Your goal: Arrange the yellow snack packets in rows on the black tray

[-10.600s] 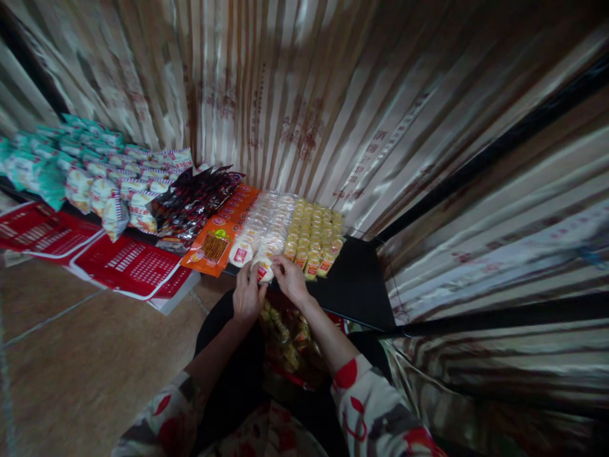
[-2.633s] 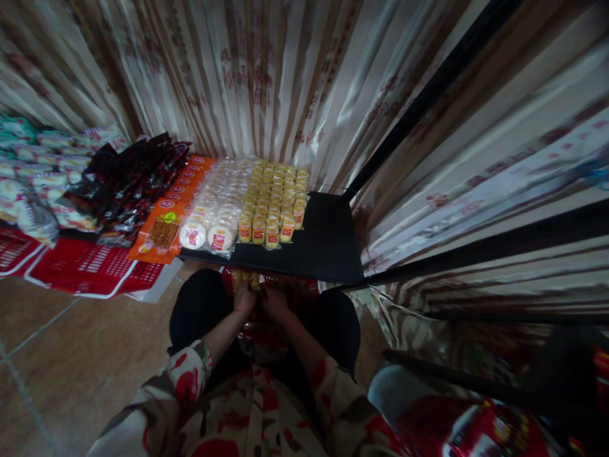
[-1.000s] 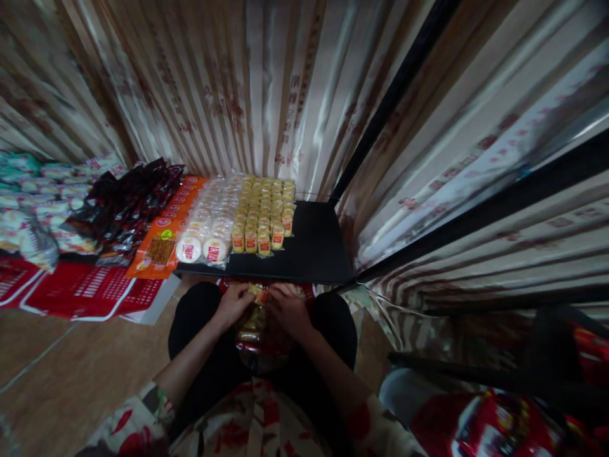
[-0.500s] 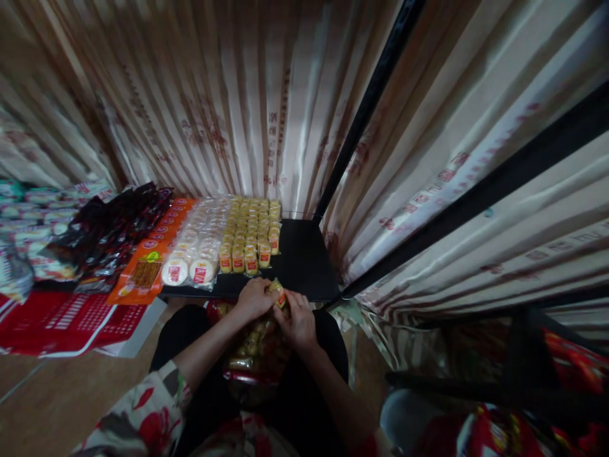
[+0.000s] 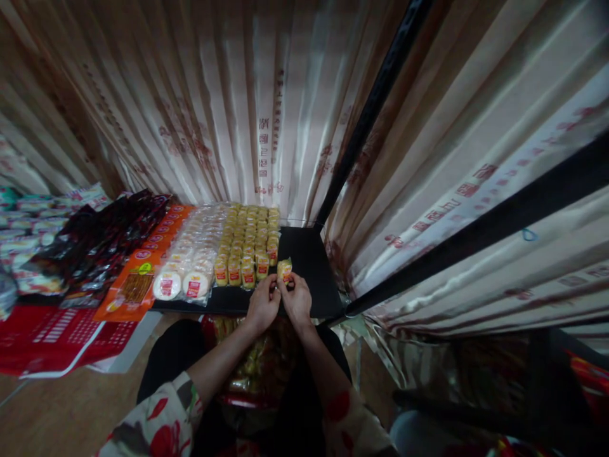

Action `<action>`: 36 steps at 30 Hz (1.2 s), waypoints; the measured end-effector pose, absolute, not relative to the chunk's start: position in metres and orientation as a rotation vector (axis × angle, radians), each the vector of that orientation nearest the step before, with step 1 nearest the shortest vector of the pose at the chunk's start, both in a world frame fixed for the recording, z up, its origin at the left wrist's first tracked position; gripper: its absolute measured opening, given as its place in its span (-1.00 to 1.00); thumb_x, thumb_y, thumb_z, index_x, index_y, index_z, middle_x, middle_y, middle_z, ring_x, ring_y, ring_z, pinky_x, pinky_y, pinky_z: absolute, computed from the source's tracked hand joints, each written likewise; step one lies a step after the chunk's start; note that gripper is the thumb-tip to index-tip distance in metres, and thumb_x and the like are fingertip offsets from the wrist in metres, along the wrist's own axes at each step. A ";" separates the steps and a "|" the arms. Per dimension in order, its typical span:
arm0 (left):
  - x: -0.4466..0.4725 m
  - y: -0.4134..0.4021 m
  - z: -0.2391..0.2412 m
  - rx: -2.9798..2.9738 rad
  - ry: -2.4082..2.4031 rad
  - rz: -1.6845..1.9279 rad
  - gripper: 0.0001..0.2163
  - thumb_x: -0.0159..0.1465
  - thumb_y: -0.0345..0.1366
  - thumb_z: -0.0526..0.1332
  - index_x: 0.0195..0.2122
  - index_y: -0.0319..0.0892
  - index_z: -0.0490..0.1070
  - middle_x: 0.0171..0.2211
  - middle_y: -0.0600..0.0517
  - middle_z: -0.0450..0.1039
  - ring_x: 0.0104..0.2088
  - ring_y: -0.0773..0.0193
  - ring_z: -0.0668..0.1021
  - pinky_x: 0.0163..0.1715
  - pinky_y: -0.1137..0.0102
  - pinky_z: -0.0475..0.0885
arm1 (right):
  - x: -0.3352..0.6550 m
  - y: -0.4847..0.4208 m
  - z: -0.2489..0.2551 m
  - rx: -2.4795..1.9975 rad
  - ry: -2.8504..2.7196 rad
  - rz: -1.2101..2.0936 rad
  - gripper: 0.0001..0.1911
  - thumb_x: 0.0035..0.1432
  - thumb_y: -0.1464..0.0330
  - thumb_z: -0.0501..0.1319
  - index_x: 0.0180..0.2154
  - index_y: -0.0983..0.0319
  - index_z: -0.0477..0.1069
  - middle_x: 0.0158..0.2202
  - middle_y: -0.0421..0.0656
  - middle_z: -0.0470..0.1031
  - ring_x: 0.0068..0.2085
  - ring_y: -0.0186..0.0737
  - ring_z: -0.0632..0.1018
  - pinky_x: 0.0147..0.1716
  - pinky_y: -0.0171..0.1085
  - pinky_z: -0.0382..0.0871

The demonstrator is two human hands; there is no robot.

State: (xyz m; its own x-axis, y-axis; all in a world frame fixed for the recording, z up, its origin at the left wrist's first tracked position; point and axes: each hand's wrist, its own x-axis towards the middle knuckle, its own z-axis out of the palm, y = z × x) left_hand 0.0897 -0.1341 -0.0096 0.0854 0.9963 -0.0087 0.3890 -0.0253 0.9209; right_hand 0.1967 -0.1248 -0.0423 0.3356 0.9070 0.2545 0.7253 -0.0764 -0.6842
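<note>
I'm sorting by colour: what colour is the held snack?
The snack is yellow with a red patch, shown in the head view.

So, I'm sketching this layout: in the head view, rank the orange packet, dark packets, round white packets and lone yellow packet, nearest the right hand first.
1. Lone yellow packet, at the right hand.
2. Round white packets, to its left.
3. Orange packet, beyond them, left.
4. Dark packets, further left.

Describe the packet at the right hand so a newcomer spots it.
Find the black shelf in front of the pleated curtain. Toward its right end sit rows of yellow packets; look just right of these, by the right hand. The one you want is the single yellow packet outside the rows, the only one with fingers on it.
</note>
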 end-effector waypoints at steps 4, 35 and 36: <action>0.087 -0.125 -0.013 1.532 1.458 0.859 -0.56 0.18 -0.44 0.05 0.12 -0.23 0.23 0.15 -0.08 0.25 0.14 0.18 0.32 0.16 0.26 0.18 | 0.189 -0.104 -0.045 -1.832 -1.409 0.331 -0.61 0.12 0.15 0.05 -0.16 0.30 0.37 -0.28 -0.05 0.44 -0.33 -0.21 0.46 -0.31 -0.27 0.31; 0.083 -0.123 -0.036 1.561 1.438 1.049 -0.47 0.17 -0.39 -0.01 0.20 -0.33 0.10 0.23 -0.14 0.07 0.24 0.15 0.13 0.24 0.21 0.00 | 0.176 -0.078 -0.054 -1.707 -1.388 0.392 -0.83 0.10 0.27 0.06 -0.29 0.23 0.24 -0.35 -0.14 0.37 -0.40 -0.27 0.43 -0.37 -0.29 0.33; 0.083 -0.123 -0.038 1.570 1.431 1.056 -0.47 0.17 -0.40 -0.01 0.20 -0.31 0.10 0.23 -0.13 0.08 0.24 0.16 0.13 0.24 0.21 0.01 | 0.176 -0.077 -0.056 -1.705 -1.388 0.394 -0.83 0.10 0.26 0.06 -0.30 0.23 0.24 -0.35 -0.15 0.36 -0.41 -0.27 0.42 -0.37 -0.29 0.34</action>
State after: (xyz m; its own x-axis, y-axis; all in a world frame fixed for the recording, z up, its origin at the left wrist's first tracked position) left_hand 0.0828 -0.1230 -0.0377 0.0342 0.9956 0.0868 0.3763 -0.0932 0.9218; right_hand 0.1760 -0.0769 -0.0558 0.3263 0.9052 0.2724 0.6273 0.0083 -0.7787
